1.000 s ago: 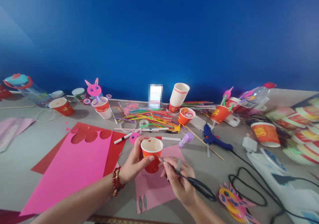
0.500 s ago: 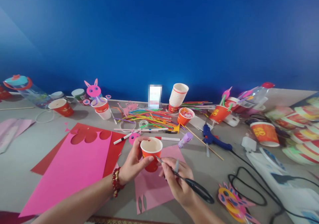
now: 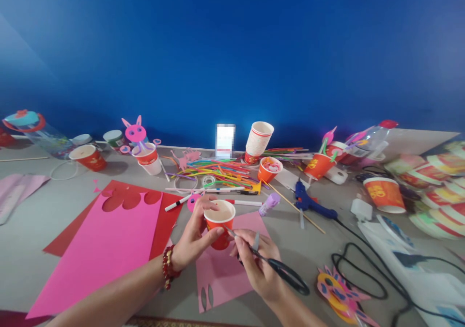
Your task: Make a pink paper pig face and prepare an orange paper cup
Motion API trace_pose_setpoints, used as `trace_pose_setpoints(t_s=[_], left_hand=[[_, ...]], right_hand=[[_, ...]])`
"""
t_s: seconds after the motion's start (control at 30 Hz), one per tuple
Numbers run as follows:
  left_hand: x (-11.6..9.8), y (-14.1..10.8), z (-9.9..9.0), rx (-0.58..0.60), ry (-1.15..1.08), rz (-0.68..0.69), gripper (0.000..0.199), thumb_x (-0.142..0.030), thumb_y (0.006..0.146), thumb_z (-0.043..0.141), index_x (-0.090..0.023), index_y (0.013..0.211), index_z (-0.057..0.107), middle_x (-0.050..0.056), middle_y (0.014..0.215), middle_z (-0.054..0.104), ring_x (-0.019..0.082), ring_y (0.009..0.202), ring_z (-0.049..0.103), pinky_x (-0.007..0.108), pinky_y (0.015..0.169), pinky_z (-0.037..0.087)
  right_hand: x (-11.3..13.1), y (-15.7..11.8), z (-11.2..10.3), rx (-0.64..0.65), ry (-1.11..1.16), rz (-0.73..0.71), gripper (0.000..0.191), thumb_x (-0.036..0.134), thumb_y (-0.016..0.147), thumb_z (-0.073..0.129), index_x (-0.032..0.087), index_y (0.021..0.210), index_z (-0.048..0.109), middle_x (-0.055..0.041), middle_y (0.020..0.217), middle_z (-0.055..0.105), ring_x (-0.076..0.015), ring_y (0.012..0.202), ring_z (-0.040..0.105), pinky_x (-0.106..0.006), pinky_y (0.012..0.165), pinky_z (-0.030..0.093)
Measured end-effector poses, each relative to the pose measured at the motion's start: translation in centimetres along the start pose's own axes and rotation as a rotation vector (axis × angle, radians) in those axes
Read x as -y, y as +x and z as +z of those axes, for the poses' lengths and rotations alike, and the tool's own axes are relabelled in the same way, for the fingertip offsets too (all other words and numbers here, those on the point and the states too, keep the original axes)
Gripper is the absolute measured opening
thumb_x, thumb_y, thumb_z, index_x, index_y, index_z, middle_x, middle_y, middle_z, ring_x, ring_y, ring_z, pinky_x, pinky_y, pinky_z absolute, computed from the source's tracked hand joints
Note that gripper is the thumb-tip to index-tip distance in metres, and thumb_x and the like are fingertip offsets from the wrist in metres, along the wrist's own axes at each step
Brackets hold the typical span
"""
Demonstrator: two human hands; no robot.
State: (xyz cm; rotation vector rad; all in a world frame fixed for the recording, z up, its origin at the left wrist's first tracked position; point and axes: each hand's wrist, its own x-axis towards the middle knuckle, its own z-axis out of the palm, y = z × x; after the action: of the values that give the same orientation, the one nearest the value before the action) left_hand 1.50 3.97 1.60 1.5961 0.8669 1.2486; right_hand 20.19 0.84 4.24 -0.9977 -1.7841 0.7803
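My left hand (image 3: pixel 199 230) is wrapped round the left side of a red paper cup (image 3: pixel 220 240), its thumb on the front and its fingers over the rim. Black-handled scissors (image 3: pixel 286 272) are gripped in my right hand (image 3: pixel 259 264), with a tip touching the front of the cup near my left thumb. Beneath the cup lies a light pink sheet (image 3: pixel 232 278) with two narrow slots cut in it. A pink rabbit face (image 3: pixel 193 200) lies just behind my left hand.
Pink paper (image 3: pixel 109 249) over red paper lies at the left. Behind are pipe cleaners (image 3: pixel 225 174), a cup stack (image 3: pixel 258 138), a cup of scraps (image 3: pixel 269 169) and a glue stick (image 3: pixel 269 204). A blue glue gun (image 3: pixel 308 201) with a black cord rests at the right.
The fingers of my left hand have shifted slightly over the cup's rim and into its opening. The scissors stay at the front of the cup. The view has moved very slightly.
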Motion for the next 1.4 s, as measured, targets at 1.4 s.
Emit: trace_pose_setpoints(t_s=[1.4], left_hand=[[-1.0,0.4,-0.2,-0.013,0.160,0.073,0.009,-0.022,0.091,0.059,-0.020,0.097,0.065,0.012,0.122,0.055,0.027,0.117,0.053,0.042,0.097,0.044]], right_hand=[[-0.1,0.4,0.3,0.007,-0.106,-0.017,0.025,0.024,0.098,0.043,0.018,0.091,0.066,-0.0055,0.070,0.067,-0.0174,0.061,0.063,-0.026,0.061,0.051]])
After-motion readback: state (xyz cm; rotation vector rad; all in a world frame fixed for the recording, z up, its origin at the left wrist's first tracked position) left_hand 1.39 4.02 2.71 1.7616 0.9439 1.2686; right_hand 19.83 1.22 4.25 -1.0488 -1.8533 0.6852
